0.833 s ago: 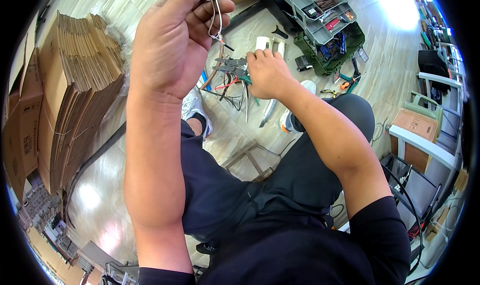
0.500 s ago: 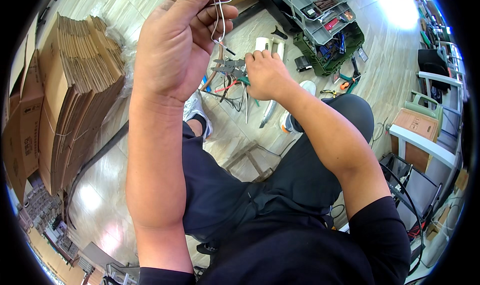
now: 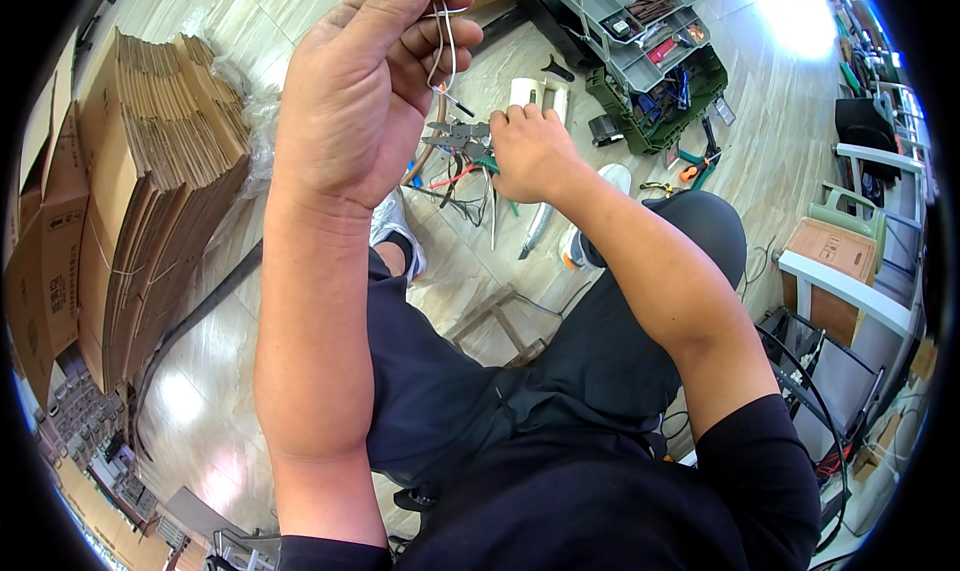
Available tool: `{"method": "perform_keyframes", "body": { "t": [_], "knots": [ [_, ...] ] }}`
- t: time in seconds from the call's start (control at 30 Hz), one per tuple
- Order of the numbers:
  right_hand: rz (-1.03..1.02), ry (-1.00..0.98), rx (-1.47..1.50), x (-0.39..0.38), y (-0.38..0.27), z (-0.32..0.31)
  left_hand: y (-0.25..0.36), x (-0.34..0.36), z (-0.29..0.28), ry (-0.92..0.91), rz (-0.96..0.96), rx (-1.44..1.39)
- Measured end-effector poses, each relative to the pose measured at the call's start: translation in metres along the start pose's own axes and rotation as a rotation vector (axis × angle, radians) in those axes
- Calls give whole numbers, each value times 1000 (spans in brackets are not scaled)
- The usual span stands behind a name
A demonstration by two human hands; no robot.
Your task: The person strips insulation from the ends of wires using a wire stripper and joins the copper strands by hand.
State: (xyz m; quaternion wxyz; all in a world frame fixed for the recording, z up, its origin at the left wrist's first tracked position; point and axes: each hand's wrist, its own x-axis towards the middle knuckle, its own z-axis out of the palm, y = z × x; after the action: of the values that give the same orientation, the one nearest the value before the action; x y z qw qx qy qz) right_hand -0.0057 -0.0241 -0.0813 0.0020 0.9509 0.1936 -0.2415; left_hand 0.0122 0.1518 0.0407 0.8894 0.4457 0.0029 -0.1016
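Raised at the top, my left hand [image 3: 360, 101] has its fingers curled round thin white wires [image 3: 450, 41], with a dark-tipped end dangling below them. Lower and to the right, my right hand [image 3: 530, 156] is closed on dark-jawed pliers [image 3: 455, 136] with green handles, whose jaws point left toward the hanging wire end without gripping it. Beneath the pliers lie loose red, black and white wires [image 3: 460, 199] on the floor. A long pale tool with a dark tip [image 3: 535, 229] lies by my right wrist. Behind that hand is a cream-coloured object [image 3: 540, 93], partly hidden by it.
Stacked flattened cardboard [image 3: 160, 201] stands at the left. An open green toolbox [image 3: 620, 106] with grey trays is at the upper right, pliers [image 3: 700, 161] beside it. A small stool [image 3: 500, 321] sits between my legs. White-railed furniture [image 3: 840, 291] and a carton [image 3: 830, 241] are at the right.
My left hand has drifted a little to the right with the wires. My right hand and the pliers have shifted very slightly left.
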Motion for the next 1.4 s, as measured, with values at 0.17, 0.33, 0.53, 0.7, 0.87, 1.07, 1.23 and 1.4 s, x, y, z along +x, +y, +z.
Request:
{"method": "perform_keyframes", "body": {
  "t": [0.17, 0.33, 0.53, 0.7, 0.87, 1.07, 1.23, 1.4],
  "knots": [
    [10, -12, -7, 0, 0, -3, 0, 0, 1, 2, 3, 3],
    [20, -22, -1, -2, 1, -6, 0, -1, 2, 14, 14, 13],
    [52, -8, 46, -4, 2, -4, -1, -1, 2, -6, 5, 13],
    [32, -45, 65, -6, 4, -8, -2, -2, 2, -10, 22, -4],
    [27, -34, 83, -7, 8, -7, -2, 0, 2, -9, 22, -6],
    [22, -41, 102, -10, 12, -7, -3, 1, 2, -10, 6, 0],
    [20, -150, 154, -10, 16, -13, 1, 3, 0, -75, 52, -38],
    [-8, 63, 50, -24, 35, 3, 2, 4, 2, 27, 26, -19]
  ]
}}
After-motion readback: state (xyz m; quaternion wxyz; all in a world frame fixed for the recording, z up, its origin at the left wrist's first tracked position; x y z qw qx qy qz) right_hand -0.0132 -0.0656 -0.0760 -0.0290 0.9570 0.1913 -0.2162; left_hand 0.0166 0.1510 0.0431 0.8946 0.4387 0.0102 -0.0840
